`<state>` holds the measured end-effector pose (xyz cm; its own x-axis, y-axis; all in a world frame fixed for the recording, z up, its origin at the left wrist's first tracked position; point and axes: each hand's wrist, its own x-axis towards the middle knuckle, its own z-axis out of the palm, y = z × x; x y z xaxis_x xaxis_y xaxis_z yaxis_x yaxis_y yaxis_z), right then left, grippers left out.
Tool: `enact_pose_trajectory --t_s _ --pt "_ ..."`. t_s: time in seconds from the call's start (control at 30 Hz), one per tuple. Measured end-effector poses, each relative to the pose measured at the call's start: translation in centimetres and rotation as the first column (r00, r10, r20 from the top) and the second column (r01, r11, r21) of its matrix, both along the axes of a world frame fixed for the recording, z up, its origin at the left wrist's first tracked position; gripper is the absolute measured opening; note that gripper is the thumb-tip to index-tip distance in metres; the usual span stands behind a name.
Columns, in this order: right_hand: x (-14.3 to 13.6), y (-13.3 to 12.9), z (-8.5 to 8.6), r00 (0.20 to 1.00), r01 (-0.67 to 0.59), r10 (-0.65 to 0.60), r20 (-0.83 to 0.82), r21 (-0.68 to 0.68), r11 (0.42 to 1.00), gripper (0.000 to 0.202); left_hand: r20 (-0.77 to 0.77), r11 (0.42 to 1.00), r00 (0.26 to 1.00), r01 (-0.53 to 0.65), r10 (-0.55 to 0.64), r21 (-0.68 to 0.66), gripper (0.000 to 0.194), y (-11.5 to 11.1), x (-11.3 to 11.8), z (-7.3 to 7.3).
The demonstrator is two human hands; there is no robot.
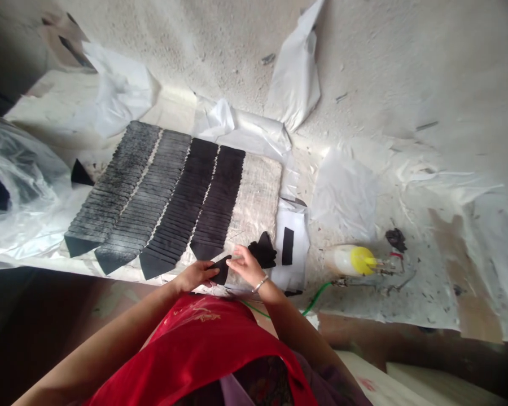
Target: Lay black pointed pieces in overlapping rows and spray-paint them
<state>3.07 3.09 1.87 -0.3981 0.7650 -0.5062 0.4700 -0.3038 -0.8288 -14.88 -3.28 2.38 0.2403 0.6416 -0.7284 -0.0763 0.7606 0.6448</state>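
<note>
My left hand pinches a small flat black piece, which looks like leather or cloth, at the front edge of the bench. The fingertips of my right hand, which has a bracelet at the wrist, are closed at the same piece's upper right corner. Just beyond my hands, overlapping black pieces lie in several long rows on a pale, rough board. The two left rows look greyer and dusty. Beside my right hand is a loose pile of black pieces.
A black strip lies on white paper right of the board. Farther right are a spray gun with a yellow-lidded cup and its green hose. A clear plastic bag stands at left. Behind the bench rises a rough wall.
</note>
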Motion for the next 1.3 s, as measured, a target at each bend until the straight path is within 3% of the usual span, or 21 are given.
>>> enact_pose_trajectory --t_s 0.07,0.17,0.27,0.33,0.47,0.63,0.93,1.3 --pt "-0.4 0.6 -0.5 0.994 -0.112 0.106 -0.038 -0.202 0.973 0.034 -0.033 0.993 0.993 0.117 -0.116 0.024 0.042 -0.1 -0.9 -0.1" --pt "-1.5 0.8 -1.1 0.986 -0.165 0.164 -0.024 -0.249 0.954 0.014 -0.189 0.989 0.972 0.148 -0.141 0.021 0.037 0.0 -2.1 -0.3" --pt "-2.7 0.6 -1.9 0.990 -0.125 0.136 0.043 -0.198 0.972 0.016 -0.334 0.999 0.941 -0.048 0.052 0.018 0.036 0.1 -3.6 -0.9" --pt "-3.5 0.5 -2.3 0.977 -0.165 0.179 0.119 -0.115 0.980 0.019 -0.381 0.991 0.915 -0.135 0.134 0.025 0.034 0.1 -4.6 -1.5" --pt "-4.9 0.8 -2.4 0.902 -0.284 0.217 0.373 0.134 0.949 0.022 -0.588 0.997 0.806 -0.044 0.069 0.056 0.030 0.0 -5.6 -2.1" --pt "-6.2 1.1 -2.5 0.807 -0.384 0.248 0.537 0.157 0.910 0.025 -0.784 0.991 0.621 0.104 0.003 0.085 0.034 0.1 -5.7 -2.4" --pt "-6.7 1.7 -2.8 0.731 -0.441 0.285 0.620 0.111 0.890 0.026 -0.826 0.984 0.559 0.173 -0.064 0.041 0.035 0.3 -5.7 -2.6" --pt "-6.7 2.1 -3.1 0.749 -0.441 0.303 0.589 0.102 0.892 0.024 -0.882 0.979 0.472 0.182 -0.003 0.094 0.029 0.0 -5.4 -2.9"
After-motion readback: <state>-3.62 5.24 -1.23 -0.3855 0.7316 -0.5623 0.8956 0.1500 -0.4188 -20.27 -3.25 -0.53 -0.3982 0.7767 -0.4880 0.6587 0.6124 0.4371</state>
